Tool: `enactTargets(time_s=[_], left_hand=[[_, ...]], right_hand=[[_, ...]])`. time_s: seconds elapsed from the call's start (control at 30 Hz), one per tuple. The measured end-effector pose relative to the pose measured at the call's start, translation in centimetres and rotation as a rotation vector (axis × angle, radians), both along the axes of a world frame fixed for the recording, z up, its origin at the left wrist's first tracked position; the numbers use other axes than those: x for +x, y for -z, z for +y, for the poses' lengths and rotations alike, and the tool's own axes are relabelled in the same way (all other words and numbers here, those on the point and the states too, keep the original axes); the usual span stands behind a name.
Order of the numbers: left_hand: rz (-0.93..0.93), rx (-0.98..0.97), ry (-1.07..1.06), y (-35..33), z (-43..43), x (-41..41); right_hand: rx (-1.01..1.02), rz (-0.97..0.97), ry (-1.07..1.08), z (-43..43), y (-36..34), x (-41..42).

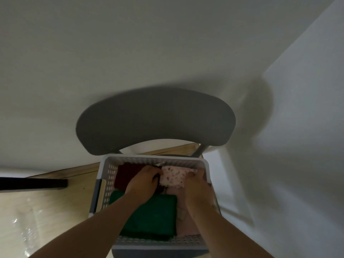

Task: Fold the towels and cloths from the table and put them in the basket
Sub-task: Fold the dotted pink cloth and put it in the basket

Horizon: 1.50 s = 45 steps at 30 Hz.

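Basket (110, 175), four cloths (154, 215) inside, left hand (145, 180) and right hand (197, 185) gripping speckled cloth (173, 176)

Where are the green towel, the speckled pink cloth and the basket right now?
green towel (154, 215): head view, middle of its folded top.
speckled pink cloth (172, 176): head view, centre of its visible top.
basket (149, 160): head view, perforated far wall.
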State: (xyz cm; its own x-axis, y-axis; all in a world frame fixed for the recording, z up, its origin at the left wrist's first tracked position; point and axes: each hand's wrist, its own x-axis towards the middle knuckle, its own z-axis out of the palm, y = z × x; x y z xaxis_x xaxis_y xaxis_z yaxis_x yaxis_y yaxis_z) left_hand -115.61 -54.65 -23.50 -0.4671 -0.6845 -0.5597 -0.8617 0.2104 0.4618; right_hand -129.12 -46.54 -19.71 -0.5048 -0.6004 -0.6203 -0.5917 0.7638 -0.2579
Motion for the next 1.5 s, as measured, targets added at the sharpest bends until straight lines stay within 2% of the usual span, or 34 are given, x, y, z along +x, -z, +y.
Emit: enactTargets(time_s=[0.1, 0.2, 0.27, 0.37, 0.53, 0.63, 0.77, 0.93, 1.03, 1.13, 1.23, 1.33, 1.4, 1.5], left_hand=[[-0.153, -0.172, -0.23, -0.4, -0.3, 1.3], [-0.233, -0.041, -0.486, -0.1, -0.6, 3.1], [-0.222, 0.045, -0.537, 0.8, -0.9, 3.7], [-0.236, 0.059, -0.564, 1.1, -1.7, 3.8], [-0.343, -0.06, -0.358, 0.4, -0.6, 3.1], [-0.359, -0.023, -0.406, 0.9, -1.0, 3.4], [-0.238, -0.004, -0.428, 0.8, -1.7, 4.1], [-0.301, -0.172, -0.292, -0.9, -1.3, 4.3], [-0.37, -0.228, -0.262, -1.4, -0.5, 3.9], [-0.392, -0.345, -0.143, -1.4, 0.6, 3.2], [-0.322, -0.239, 0.052, -0.6, 1.7, 1.7], [-0.29, -0.052, 0.08, 0.4, 1.9, 1.0], [-0.255, 0.017, 0.071, 0.5, 2.0, 1.0], [-0.211, 0.029, 0.108, -0.1, 2.0, 1.6]], right_hand=[[-0.027, 0.062, -0.113, -0.3, 0.5, 0.4], [-0.017, 0.075, -0.151, -0.5, 0.9, 0.6], [0.002, 0.061, -0.169, -0.8, 1.0, 0.7], [0.02, 0.044, -0.168, -1.1, 1.2, 0.7], [0.042, 0.02, -0.155, -0.9, 1.7, 0.7], [0.052, -0.008, -0.153, -1.1, 1.8, 0.6], [0.035, -0.024, -0.146, -0.8, 2.3, 0.4], [-0.003, 0.031, -0.164, -0.6, 2.9, 0.4], [-0.03, 0.12, -0.23, -0.2, 2.9, 0.6], [-0.151, 0.184, -0.395, 0.0, 3.1, 0.6], [-0.139, 0.067, -0.611, 0.3, 3.4, 1.1], [0.033, -0.022, -0.676, 0.5, 4.1, 1.1], [0.029, -0.051, -0.688, 0.3, 4.2, 1.2], [-0.084, -0.091, -0.618, 0.0, 3.2, 1.2]])
